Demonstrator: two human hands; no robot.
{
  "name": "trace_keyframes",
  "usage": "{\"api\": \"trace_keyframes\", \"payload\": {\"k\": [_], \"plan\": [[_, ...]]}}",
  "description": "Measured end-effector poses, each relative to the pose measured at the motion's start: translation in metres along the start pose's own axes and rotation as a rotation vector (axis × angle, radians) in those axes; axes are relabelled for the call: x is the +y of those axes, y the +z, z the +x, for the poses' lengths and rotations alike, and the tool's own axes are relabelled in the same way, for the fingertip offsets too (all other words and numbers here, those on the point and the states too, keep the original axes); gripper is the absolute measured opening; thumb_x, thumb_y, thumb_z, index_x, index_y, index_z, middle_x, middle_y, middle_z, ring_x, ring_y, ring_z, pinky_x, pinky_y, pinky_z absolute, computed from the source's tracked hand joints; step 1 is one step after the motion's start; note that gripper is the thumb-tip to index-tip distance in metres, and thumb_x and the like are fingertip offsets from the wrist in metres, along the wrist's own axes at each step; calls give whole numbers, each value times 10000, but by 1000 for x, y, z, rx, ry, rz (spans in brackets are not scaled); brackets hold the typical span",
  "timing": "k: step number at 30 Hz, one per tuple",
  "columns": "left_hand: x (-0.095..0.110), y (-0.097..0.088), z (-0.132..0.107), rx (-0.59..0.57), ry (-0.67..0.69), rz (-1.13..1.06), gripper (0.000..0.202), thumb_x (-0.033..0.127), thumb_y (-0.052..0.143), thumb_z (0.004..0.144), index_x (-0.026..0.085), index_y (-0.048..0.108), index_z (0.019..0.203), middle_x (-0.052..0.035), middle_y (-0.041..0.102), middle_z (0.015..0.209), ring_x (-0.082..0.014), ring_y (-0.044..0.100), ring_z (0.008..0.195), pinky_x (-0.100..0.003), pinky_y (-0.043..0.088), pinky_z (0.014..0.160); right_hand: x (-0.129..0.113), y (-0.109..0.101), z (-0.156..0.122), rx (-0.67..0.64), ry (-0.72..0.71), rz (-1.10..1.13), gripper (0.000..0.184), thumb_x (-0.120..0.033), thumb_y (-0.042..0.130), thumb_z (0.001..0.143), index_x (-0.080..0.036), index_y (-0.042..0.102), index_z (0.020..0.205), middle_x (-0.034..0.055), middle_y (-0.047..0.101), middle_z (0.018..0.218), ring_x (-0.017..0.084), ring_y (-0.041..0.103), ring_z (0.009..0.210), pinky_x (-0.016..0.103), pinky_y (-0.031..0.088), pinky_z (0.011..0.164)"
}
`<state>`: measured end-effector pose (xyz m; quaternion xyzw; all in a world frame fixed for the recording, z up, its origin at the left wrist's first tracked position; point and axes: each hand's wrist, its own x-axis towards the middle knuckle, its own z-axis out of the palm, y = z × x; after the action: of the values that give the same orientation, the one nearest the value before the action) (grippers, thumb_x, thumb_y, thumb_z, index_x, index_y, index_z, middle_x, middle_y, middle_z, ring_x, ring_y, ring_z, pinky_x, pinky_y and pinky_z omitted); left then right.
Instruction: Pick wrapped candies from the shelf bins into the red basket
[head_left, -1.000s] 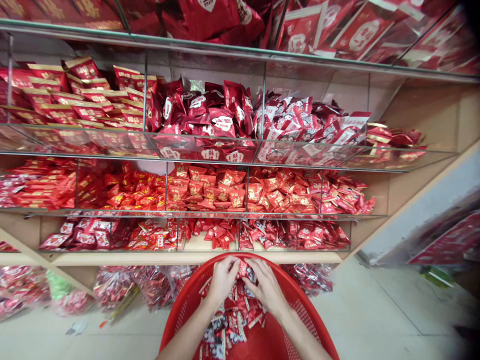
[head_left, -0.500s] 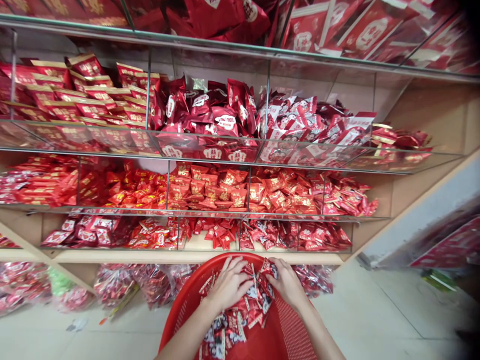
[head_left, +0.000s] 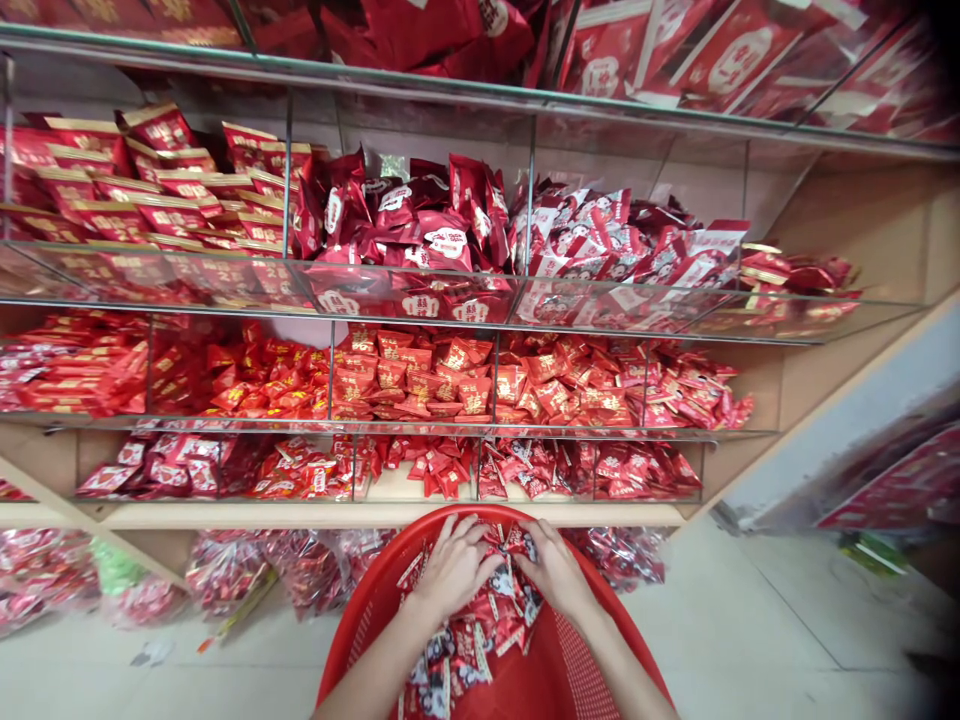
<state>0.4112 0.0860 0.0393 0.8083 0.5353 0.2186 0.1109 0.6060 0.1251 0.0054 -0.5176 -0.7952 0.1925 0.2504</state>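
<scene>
At bottom centre, your left hand is spread over the small packets in the red basket; your right curls beside them, whether pinching any I can't tell. Too full a scoop could spill slick packets over the rim. They're glossy, flat-seamed film; the basket's round, perforated plastic.
</scene>
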Motion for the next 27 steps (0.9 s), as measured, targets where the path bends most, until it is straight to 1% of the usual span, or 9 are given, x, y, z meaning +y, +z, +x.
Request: {"api": "trace_keyframes", "payload": {"k": [7,11,13,15,17,20,22,24,27], "plan": [[0,0,-1,13,-4,-11,407,409,307,891,230,672,899,-24,597,1162,-191,436,1167,-409,220,1051,-13,8,4,11,-80,-151,311,-217,462,794,-214,566,1087,73,593,1085,252,490,1055,393,406,884],[0,-7,1,35,1,-8,421,409,298,892,207,666,879,-38,608,1138,-191,463,1125,-377,274,1012,-18,5,4,39,-79,-185,289,-264,452,817,-205,565,1076,75,577,1088,249,490,1026,383,407,861],[-6,-18,3,85,-85,10,444,408,267,897,199,658,862,-48,643,1036,-182,517,1018,-343,346,934,-18,1,5,78,-70,-184,278,-298,428,839,-202,566,1060,76,583,1058,242,497,1002,380,403,854],[-18,-31,3,149,-258,69,481,401,222,902,190,647,827,-59,663,889,-175,554,886,-320,384,856,-16,-4,6,125,-55,-175,271,-322,402,857,-197,575,1024,77,596,1005,233,513,961,373,401,842],[-33,-42,0,180,-448,163,495,397,214,897,176,638,767,-83,661,832,-189,565,858,-305,395,814,-13,-9,7,165,-37,-166,277,-331,385,866,-186,583,996,81,605,959,226,525,928,363,401,828],[-53,-45,-7,75,-707,241,461,426,260,875,154,631,837,-124,666,858,-223,602,841,-317,416,754,-5,-14,10,198,-10,-155,291,-320,364,873,-167,587,980,89,612,936,224,528,916,355,399,822],[-60,-41,-12,-37,-800,193,501,503,265,855,152,618,910,-137,671,875,-236,621,838,-322,429,730,1,-16,12,220,2,-143,295,-314,358,872,-161,593,966,91,616,932,225,527,914,354,397,825],[-63,-34,-14,-117,-809,159,553,565,261,835,150,603,962,-150,670,899,-245,626,861,-328,434,737,6,-19,15,242,11,-138,293,-308,357,867,-166,596,958,91,618,936,224,525,911,349,394,824],[-64,-26,-14,-163,-774,176,551,584,301,818,151,592,995,-161,662,935,-253,620,905,-334,435,761,12,-25,23,253,22,-177,286,-305,351,862,-177,599,923,85,619,917,221,525,877,341,386,802]]}}
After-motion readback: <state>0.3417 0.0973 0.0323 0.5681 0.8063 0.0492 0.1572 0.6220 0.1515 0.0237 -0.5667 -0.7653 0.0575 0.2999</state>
